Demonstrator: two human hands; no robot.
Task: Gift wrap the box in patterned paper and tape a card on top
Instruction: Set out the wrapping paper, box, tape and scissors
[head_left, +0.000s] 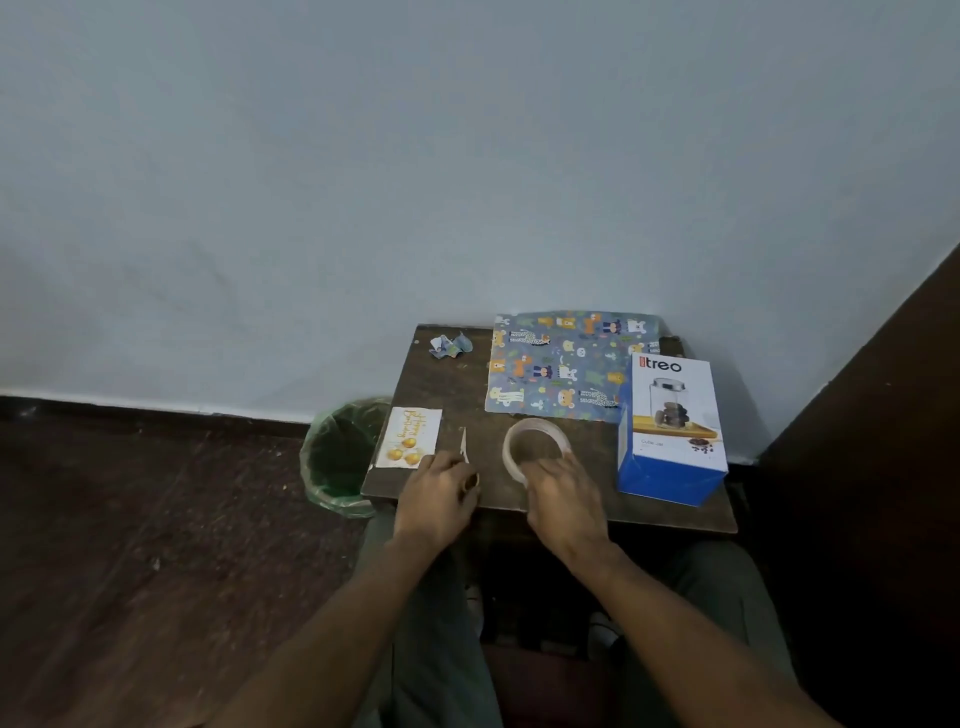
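Right hand (563, 493) grips one tape roll (535, 447) | left hand (436, 491) pinches one scissors (464, 446) | one box (672, 428) | one card (410, 438) | one paper sheet (563, 366)

Dim, soft indoor light; wide-angle edge warp, slight blur

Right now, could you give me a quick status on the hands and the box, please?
Left hand grips scissors; right hand holds tape roll. Box unwrapped, beside patterned paper. Nothing in the way.

Home room — small wooden table (447, 384), lined bin (337, 457).
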